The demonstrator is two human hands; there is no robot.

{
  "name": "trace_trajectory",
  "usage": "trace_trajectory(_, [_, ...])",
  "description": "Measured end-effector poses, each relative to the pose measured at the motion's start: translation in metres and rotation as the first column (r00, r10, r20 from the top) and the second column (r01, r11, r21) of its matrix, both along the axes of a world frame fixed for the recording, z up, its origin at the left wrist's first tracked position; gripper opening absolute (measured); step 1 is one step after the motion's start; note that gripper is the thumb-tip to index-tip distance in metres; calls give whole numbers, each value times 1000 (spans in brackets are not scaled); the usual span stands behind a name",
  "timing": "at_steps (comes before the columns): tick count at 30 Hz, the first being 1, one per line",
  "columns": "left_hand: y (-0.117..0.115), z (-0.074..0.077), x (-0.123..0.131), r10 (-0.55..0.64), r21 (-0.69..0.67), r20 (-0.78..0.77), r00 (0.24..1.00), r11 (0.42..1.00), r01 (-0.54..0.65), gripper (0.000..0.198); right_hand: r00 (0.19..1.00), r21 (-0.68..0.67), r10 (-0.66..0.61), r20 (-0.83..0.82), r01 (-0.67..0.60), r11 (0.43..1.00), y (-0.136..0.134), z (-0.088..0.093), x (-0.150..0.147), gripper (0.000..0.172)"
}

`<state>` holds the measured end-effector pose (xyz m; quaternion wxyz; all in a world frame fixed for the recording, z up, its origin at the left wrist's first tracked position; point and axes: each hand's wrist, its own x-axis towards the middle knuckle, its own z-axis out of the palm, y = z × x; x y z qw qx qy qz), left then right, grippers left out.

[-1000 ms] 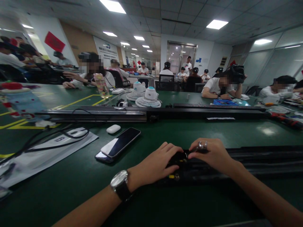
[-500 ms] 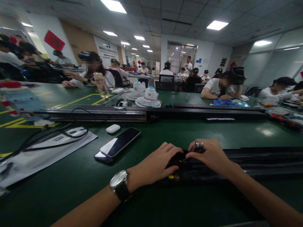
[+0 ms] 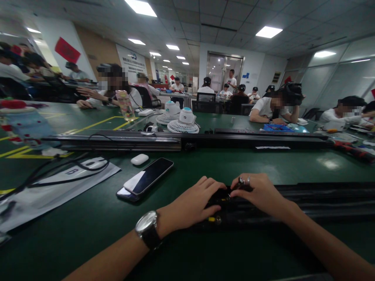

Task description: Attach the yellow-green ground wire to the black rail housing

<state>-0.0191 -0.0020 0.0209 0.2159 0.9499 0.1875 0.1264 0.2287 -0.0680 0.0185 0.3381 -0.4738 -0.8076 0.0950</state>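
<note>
A long black rail-shaped assembly (image 3: 322, 197) lies across the green table (image 3: 88, 226) in front of me. My left hand (image 3: 190, 205), with a wristwatch on the wrist, rests curled over the rail's left end, fingers pressing down on it. My right hand (image 3: 259, 191), wearing rings, pinches a small part at the same end, fingertips almost touching the left hand's. Small brass-coloured fittings (image 3: 215, 219) show on the rail just below my left fingers. What the right fingertips pinch is too small to name.
Two stacked phones (image 3: 146, 180) and a white earbud case (image 3: 140, 159) lie to the left. Papers with black cables (image 3: 58, 177) lie farther left. A second long black rail (image 3: 181, 139) crosses the table behind, with two small fans (image 3: 183, 121) beyond. Several seated people work at neighbouring tables.
My right hand has shifted slightly left and rotated, fingertips closing toward the rail's end. The left hand has stayed put.
</note>
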Motion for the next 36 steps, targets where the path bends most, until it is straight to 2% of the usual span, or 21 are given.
trace_trajectory(3, [0,0,0,9,-5,0,1000,1000,-9,50,998,61,66,7,-66,996,-1,2,5,6])
trace_trajectory(7, [0,0,1,-1,11,-9,1000,1000,1,49,998,124,-14,-68,23,992,0,-1,9,11])
trace_trajectory(12, [0,1,1,-10,27,-14,1000,1000,10,47,993,103,-56,-105,67,992,2,-5,6,12])
trace_trajectory(18, [0,-1,1,-8,19,1,1000,1000,8,46,994,70,-81,-76,86,994,1,-3,2,13])
trace_trajectory(29, [1,-2,0,-14,28,-9,1000,1000,14,48,996,49,-65,-54,67,997,2,-9,-2,13])
trace_trajectory(32, [1,-3,1,-9,27,-12,1000,1000,9,50,998,59,-39,-39,41,997,2,-8,0,11])
trace_trajectory(36, [1,-2,1,-1,25,-17,1000,1000,1,46,994,81,95,49,-99,992,0,0,8,12])
